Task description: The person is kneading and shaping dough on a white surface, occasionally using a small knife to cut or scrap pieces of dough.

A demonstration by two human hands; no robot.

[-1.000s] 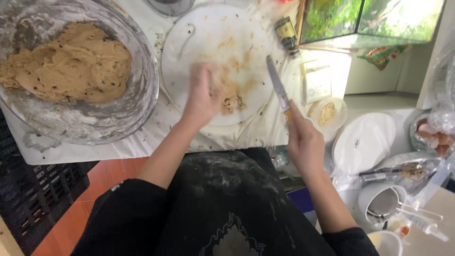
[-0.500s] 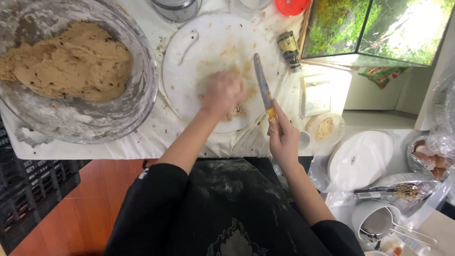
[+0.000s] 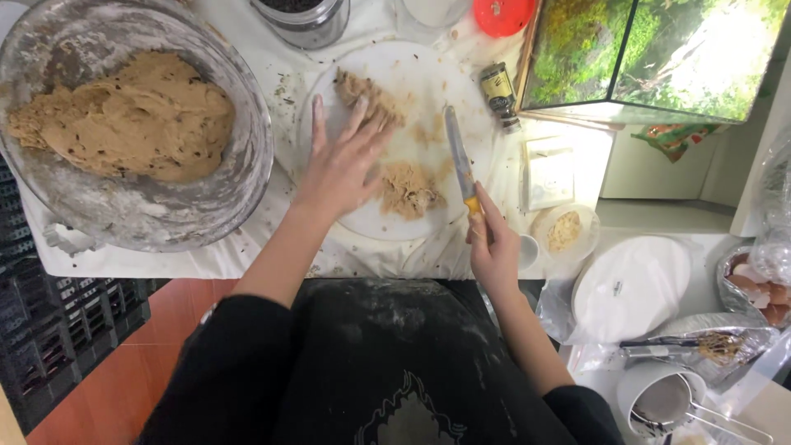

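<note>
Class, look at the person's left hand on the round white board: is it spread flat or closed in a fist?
Spread flat: the left hand lies palm down, fingers splayed, touching dough on the white board.

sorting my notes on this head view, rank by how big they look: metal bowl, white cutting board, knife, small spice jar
1. metal bowl
2. white cutting board, a bit smaller
3. knife in the right hand
4. small spice jar
All lie on one table, so nearness hardly matters.
</note>
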